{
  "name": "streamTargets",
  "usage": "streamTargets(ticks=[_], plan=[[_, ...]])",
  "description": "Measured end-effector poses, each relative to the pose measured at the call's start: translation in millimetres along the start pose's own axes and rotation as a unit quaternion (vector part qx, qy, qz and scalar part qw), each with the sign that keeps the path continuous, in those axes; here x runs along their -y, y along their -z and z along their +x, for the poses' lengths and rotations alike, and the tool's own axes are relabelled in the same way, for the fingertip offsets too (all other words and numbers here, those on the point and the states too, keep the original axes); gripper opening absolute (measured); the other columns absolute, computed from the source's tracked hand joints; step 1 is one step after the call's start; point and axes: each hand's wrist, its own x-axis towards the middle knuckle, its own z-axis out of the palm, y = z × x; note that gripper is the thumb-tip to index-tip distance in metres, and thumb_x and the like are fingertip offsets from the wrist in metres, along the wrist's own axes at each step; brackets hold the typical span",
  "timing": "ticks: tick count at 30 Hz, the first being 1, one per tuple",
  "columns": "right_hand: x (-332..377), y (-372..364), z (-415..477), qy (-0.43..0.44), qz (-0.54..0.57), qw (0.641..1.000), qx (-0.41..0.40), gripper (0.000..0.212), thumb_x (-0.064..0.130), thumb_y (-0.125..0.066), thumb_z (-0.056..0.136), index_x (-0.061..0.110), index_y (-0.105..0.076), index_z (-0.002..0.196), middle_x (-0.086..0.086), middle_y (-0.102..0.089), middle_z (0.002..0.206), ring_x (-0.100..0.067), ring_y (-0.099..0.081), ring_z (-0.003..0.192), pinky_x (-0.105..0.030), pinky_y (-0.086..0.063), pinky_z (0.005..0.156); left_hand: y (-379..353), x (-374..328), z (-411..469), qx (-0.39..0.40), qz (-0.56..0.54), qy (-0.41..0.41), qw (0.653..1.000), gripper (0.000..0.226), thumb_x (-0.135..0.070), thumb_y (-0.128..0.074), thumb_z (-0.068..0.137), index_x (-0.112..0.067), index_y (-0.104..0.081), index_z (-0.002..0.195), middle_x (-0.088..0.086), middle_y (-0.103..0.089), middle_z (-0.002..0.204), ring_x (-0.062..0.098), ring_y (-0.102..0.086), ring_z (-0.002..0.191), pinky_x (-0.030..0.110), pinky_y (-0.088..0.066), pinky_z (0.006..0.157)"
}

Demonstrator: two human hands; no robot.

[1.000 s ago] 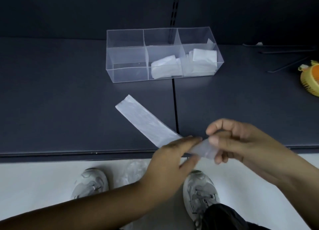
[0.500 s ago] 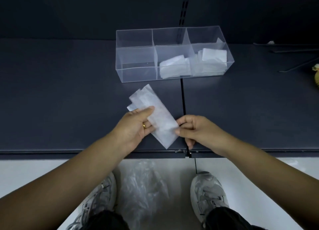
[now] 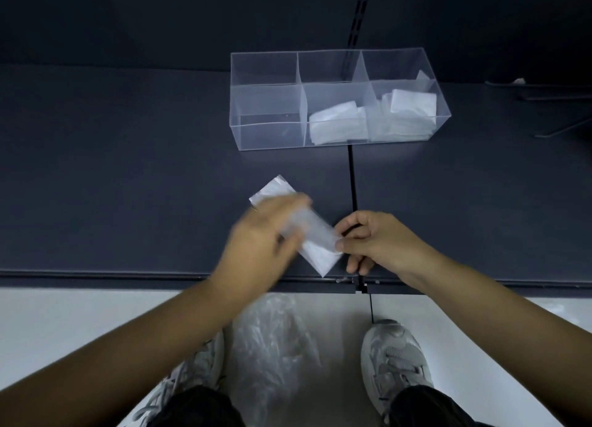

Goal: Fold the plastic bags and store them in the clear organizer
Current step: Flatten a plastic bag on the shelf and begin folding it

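A white plastic bag (image 3: 317,250), folded into a short strip, lies slanted on the dark shelf near its front edge. My left hand (image 3: 259,244), blurred by motion, lies flat over the strip's upper half. My right hand (image 3: 368,241) pinches the strip's lower right edge between thumb and forefinger. Behind them stands the clear organizer (image 3: 266,103) with three compartments: the left one holds nothing, the middle one holds a folded bag (image 3: 339,122), and the right one holds folded bags (image 3: 410,106).
The dark shelf (image 3: 128,170) has a seam running front to back right of the strip. Loose clear plastic bags (image 3: 272,340) lie on the white floor between my shoes. Thin metal rods (image 3: 560,129) rest at the far right.
The long strip has been folded over to about half its length. My left hand then slid over its upper half, while my right hand kept pinching the lower end.
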Motion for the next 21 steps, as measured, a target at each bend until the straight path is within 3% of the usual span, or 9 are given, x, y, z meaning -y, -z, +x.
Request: streamTargets(ticks=[2,4,8,12,15,18,21], plan=[[2.1,0.8,-0.4,-0.004,0.001,1.0,0.005,0.016,0.005,-0.07,0.085,0.006,-0.062,0.1,-0.006,-0.071,0.072,-0.014,-0.063,0.051,-0.021,-0.047,0.043,-14.7,-11.5,-19.7,0.125,0.049,-0.074,0.988,0.06,-0.046,-0.057,0.088,-0.006,-0.055,0.133,0.006,-0.054,0.136,0.016,-0.046,0.128,0.021,-0.03,0.11],[4.5,1.4,-2.2,-0.02,0.007,1.0,0.012,0.017,0.009,-0.069,0.086,0.008,-0.062,0.102,-0.005,-0.072,0.074,-0.013,-0.064,0.054,-0.02,-0.046,0.044,-23.7,-13.4,-32.3,0.163,0.09,-0.073,0.98,0.073,-0.051,-0.062,0.084,-0.003,-0.049,0.137,0.009,-0.05,0.141,0.021,-0.045,0.133,0.027,-0.031,0.112],[8.0,3.0,-12.0,-0.067,0.069,0.995,0.027,0.015,0.012,-0.066,0.088,0.01,-0.063,0.102,-0.002,-0.068,0.074,-0.012,-0.064,0.053,-0.018,-0.044,0.045,-27.2,-10.5,-39.5,0.105,0.099,-0.067,0.987,0.058,-0.027,-0.08,0.077,0.0,-0.061,0.125,0.011,-0.061,0.129,0.024,-0.058,0.12,0.037,-0.048,0.1],[14.1,6.7,-25.5,-0.067,0.124,0.989,0.055,0.016,0.011,-0.066,0.087,0.009,-0.063,0.103,-0.003,-0.073,0.078,-0.013,-0.063,0.05,-0.018,-0.044,0.043,-23.3,-11.0,-39.0,0.031,0.03,-0.042,0.998,0.034,-0.004,-0.072,0.078,-0.005,-0.071,0.112,0.006,-0.071,0.111,0.02,-0.07,0.097,0.029,-0.054,0.084],[16.2,14.3,-27.1,0.053,-0.008,0.998,0.025,0.035,0.01,-0.072,0.082,0.02,-0.059,0.113,0.008,-0.072,0.099,-0.009,-0.06,0.058,-0.018,-0.047,0.054,-13.8,-14.6,-35.7,0.046,-0.032,0.04,0.998,0.029,-0.015,-0.057,0.089,-0.016,-0.071,0.114,0.002,-0.074,0.087,0.015,-0.066,0.07,0.028,-0.051,0.067],[17.6,13.3,-17.8,0.148,-0.11,0.981,0.061,0.053,0.009,-0.079,0.076,0.033,-0.058,0.119,0.026,-0.064,0.108,-0.007,-0.054,0.065,-0.017,-0.049,0.067,-10.4,-13.0,-30.6,0.052,-0.087,0.097,0.99,0.024,-0.027,-0.051,0.097,-0.023,-0.072,0.107,-0.008,-0.049,0.055,0.007,-0.041,0.049,0.022,-0.037,0.049],[11.8,-1.0,-1.4,0.154,-0.155,0.974,0.065,0.037,0.01,-0.078,0.077,0.027,-0.066,0.108,0.02,-0.068,0.096,-0.007,-0.052,0.062,-0.022,-0.048,0.063,-9.4,-9.8,-22.0,0.046,-0.146,0.145,0.978,0.025,-0.027,-0.052,0.098,-0.035,-0.064,0.077,-0.012,-0.04,0.052,0.004,-0.038,0.05,0.016,-0.032,0.05]])
